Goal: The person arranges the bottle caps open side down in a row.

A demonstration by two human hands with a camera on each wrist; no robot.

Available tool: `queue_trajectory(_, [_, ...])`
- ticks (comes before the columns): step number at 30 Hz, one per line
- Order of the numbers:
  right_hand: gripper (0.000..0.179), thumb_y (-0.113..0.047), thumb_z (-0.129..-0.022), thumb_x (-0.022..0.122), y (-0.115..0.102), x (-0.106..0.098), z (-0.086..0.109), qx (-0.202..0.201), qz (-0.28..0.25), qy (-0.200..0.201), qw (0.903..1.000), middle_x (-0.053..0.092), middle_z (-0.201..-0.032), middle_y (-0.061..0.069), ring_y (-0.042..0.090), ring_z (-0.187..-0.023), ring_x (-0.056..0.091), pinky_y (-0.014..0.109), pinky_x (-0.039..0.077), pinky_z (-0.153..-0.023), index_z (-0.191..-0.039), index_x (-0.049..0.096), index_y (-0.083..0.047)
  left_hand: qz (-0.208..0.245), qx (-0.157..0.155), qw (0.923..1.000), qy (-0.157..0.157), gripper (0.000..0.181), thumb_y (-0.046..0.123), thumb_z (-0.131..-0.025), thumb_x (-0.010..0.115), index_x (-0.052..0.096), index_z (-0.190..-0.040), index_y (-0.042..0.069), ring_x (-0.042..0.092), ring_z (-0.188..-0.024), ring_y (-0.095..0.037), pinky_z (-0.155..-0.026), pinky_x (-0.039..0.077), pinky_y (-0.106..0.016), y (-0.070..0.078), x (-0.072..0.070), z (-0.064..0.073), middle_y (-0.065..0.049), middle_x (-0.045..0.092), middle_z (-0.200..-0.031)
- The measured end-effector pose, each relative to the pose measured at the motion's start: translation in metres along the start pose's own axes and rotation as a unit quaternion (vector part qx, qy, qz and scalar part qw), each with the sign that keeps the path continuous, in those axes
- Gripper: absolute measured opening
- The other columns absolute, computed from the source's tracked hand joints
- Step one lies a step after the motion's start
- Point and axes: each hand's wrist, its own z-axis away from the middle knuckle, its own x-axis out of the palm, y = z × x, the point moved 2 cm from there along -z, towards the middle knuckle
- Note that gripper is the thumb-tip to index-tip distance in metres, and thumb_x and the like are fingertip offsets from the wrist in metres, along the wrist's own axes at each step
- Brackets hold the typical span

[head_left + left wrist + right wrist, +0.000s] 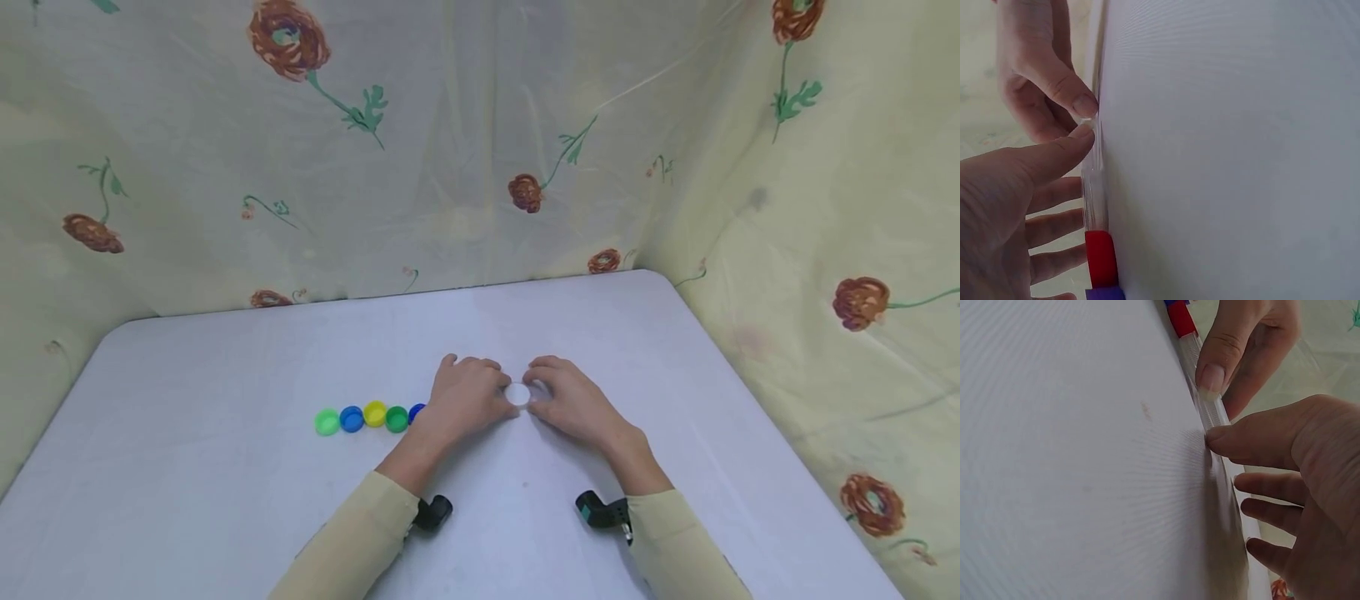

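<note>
Two hands meet at a clear round cap (517, 394) on the white table (600, 333): the left hand (467, 398) pinches its left edge, the right hand (573, 404) its right. Leftward, a red cap (1102, 259) leads the row, followed by shallow plastic caps, hollow sides up: dark blue cap (415, 412), green cap (397, 419), yellow cap (374, 414), blue cap (352, 419), light green cap (327, 422)

I can read no text, label, brand, number or sign from here. On the coloured caps (375, 415), the surface (225, 508) and the black wrist devices (600, 511), I make out no lettering.
</note>
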Motion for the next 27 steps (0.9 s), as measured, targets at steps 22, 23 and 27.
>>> queue_trajectory(22, [0.039, -0.021, -0.085, 0.074, -0.012, 0.002, -0.004, -0.023, -0.029, -0.004, 0.9993, 0.055, -0.144, 0.008, 0.033, -0.139, 0.046, 0.056, 0.036, -0.114, -0.123, 0.067, -0.014, 0.043, -0.023, 0.9987, 0.012, 0.052, 0.054, -0.084, 0.073, 0.067, -0.128, 0.027, 0.056, -0.129, -0.023, -0.11, 0.038, -0.054, -0.029, -0.013, 0.018, 0.002, 0.064, -0.134])
queue_trajectory(23, [0.039, -0.021, -0.085, 0.074, -0.013, 0.002, -0.005, -0.024, -0.031, -0.004, 0.9992, 0.056, -0.143, 0.008, 0.032, -0.139, 0.047, 0.056, 0.036, -0.114, -0.123, 0.067, -0.014, 0.043, -0.024, 0.9987, 0.013, 0.052, 0.054, -0.084, 0.073, 0.067, -0.127, 0.027, 0.056, -0.129, -0.023, -0.111, 0.038, -0.054, -0.029, -0.013, 0.018, 0.002, 0.064, -0.134])
queue_trajectory(27, [0.039, -0.021, -0.085, 0.073, -0.016, 0.005, -0.008, -0.026, -0.033, -0.013, 0.999, 0.057, -0.141, 0.005, 0.029, -0.138, 0.048, 0.052, 0.037, -0.115, -0.123, 0.067, -0.016, 0.039, -0.028, 0.9988, 0.012, 0.051, 0.053, -0.083, 0.074, 0.068, -0.126, 0.028, 0.055, -0.129, -0.023, -0.111, 0.039, -0.052, -0.03, -0.013, 0.02, 0.001, 0.064, -0.133])
